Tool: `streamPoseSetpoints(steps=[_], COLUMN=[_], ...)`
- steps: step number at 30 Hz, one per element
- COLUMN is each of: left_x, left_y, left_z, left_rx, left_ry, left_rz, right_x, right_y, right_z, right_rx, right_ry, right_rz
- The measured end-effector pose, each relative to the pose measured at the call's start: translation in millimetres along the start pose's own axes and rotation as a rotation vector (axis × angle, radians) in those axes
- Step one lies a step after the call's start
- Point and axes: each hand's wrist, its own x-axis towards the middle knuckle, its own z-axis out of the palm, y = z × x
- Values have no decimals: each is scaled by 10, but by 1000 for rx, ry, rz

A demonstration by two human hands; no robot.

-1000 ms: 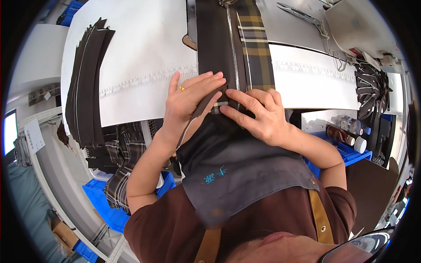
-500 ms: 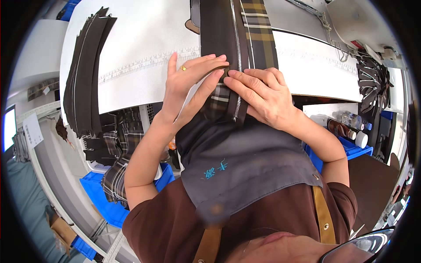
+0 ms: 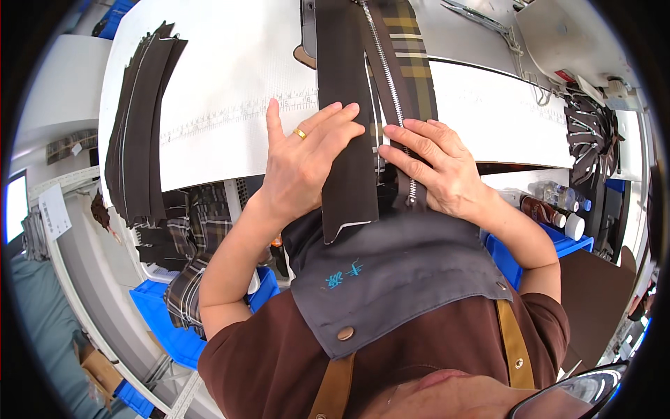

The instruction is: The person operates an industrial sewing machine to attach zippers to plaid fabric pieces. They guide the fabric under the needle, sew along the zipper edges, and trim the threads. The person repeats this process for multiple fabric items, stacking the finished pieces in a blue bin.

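A long dark brown fabric strip point(image 3: 342, 63) lies lengthwise before me, its lower end hanging over the table's front edge against my apron. My left hand point(image 3: 303, 164) rests on it with fingers stretched out, a gold ring on one finger. To the strip's right runs a metal-toothed zipper point(image 3: 386, 66) on dark tape, slanting toward me, over yellow-and-black plaid fabric point(image 3: 413, 77). My right hand point(image 3: 443, 167) lies flat across the zipper's lower part, fingers spread. A narrow gap showing white edging and plaid separates strip and zipper near my fingertips.
On the white table point(image 3: 230, 63), marked with a ruler scale, a stack of dark strips point(image 3: 143, 133) lies at left. Loose zippers point(image 3: 590, 133) hang off its right end. Below stand a blue bin point(image 3: 164, 321) holding plaid cloth, and bottles point(image 3: 558, 195) at right.
The dark strip's lower end, folded up at my left fingers before, now lies flat and hangs down. My hands are further apart. The zipper's lower end has shifted right.
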Motion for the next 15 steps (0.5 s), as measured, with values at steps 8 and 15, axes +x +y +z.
streamPoseSetpoints(steps=[8, 15], left_x=[47, 17], left_y=[-3, -45], left_z=[25, 108], left_rx=[-86, -96], left_ry=[129, 84], left_rz=[115, 113], right_x=[58, 55], right_y=[-10, -1], right_z=[59, 65], right_rx=[102, 119], right_ry=[59, 61], right_rz=[20, 24])
